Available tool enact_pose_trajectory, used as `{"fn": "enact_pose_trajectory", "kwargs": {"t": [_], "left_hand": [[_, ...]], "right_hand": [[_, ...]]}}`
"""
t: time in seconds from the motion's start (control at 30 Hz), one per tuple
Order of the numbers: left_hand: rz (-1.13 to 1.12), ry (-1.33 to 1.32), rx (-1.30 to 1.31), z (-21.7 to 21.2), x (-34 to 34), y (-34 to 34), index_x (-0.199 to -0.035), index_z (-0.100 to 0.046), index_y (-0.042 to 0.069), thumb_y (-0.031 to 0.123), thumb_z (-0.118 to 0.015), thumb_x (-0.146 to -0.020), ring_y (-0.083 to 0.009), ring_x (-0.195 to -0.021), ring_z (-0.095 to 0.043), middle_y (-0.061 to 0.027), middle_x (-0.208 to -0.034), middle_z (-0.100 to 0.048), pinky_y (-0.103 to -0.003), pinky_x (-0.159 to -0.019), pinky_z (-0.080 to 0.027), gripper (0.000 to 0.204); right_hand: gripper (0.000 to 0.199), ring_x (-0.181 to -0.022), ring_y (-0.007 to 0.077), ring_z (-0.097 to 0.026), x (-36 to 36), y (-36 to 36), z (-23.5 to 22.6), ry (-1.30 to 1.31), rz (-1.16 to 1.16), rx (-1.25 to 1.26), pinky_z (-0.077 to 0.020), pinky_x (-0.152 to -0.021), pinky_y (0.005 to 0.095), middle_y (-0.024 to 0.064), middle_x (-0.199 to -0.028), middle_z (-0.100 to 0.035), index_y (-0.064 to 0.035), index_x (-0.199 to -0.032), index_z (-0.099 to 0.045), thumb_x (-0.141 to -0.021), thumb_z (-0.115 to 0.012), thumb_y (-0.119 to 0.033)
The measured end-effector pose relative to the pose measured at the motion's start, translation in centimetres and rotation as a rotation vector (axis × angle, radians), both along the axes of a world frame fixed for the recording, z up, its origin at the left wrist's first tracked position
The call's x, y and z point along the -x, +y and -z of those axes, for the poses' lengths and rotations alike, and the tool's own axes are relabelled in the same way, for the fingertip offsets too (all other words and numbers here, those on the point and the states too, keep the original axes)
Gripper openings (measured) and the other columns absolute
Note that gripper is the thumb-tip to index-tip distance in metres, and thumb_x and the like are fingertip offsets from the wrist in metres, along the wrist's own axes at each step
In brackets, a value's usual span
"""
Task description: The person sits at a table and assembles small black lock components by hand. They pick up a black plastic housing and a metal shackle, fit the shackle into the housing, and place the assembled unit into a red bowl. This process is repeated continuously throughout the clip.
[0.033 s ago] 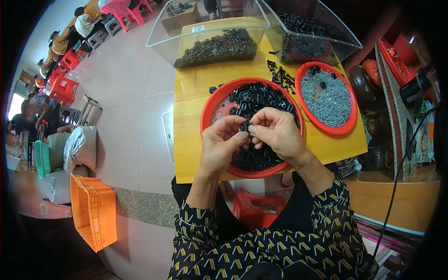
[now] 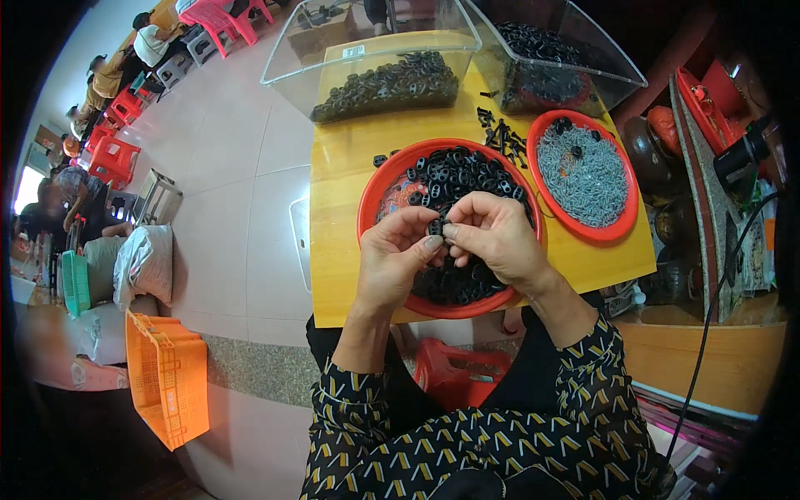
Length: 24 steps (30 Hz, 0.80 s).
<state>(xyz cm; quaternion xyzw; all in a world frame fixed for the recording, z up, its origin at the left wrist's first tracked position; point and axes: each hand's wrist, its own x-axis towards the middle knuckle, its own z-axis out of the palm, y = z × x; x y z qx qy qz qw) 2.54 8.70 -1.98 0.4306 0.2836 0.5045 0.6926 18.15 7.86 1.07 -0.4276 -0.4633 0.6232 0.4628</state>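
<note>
Above a red round basin, my two hands meet at the fingertips. My left hand is closed in a pinch on a small black two-hole plastic piece. From the other side, the thumb and index finger of my right hand pinch at the same piece; whether a second small part sits between them is hidden. Many similar black pieces fill the basin, heaped mostly toward its right and near side. At its left, part of the basin's patterned bottom shows through.
A red tray of silvery screws stands right of the basin on the yellow table. Black bolt-like parts lie behind. Two clear bins of black parts stand at the back. An orange crate sits at left; people sit farther off.
</note>
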Motion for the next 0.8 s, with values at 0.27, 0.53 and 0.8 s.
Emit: {"fn": "enact_pose_trajectory", "kwargs": {"t": [0.27, 0.53, 0.8], "left_hand": [[0.004, 0.010, -0.031, -0.2, -0.1, 0.0, -0.098, -0.055, -0.002, -0.002, -0.060, -0.077, -0.0093, -0.064, -0.055, -0.0045, -0.075, -0.058, -0.021, -0.056, -0.047, 0.021], [0.019, 0.030, -0.041, 0.0, 0.2, 0.0, -0.097, -0.056, -0.002, -0.002, -0.062, -0.076, -0.0095, -0.062, -0.055, -0.0035, -0.073, -0.056, -0.021, -0.055, -0.047, 0.022], [-0.005, 0.049, -0.065, -0.1, 0.3, 0.0, -0.097, -0.056, -0.003, -0.003, -0.063, -0.075, -0.0096, -0.062, -0.055, -0.0031, -0.072, -0.056, -0.021, -0.055, -0.047, 0.023]], "right_hand": [[0.012, -0.059, 0.0085, -0.056, -1.0, 0.7, 0.6, 0.160, -0.106, 0.112, -0.0495, -0.050, 0.0201, 0.0047, -0.073, -0.057, 0.0017, -0.088, -0.055, -0.079, -0.060, -0.004], [0.014, -0.059, 0.0083, -0.056, -1.3, 0.9, 1.0, 0.133, -0.152, 0.091, -0.0482, -0.050, 0.0195, 0.0042, -0.072, -0.058, 0.0007, -0.087, -0.057, -0.078, -0.063, -0.008], [0.012, -0.056, 0.0068, -0.054, -1.2, 0.7, 1.2, 0.146, -0.142, 0.045, -0.0465, -0.050, 0.0185, 0.0027, -0.070, -0.058, -0.0008, -0.081, -0.059, -0.076, -0.065, -0.010]]}}
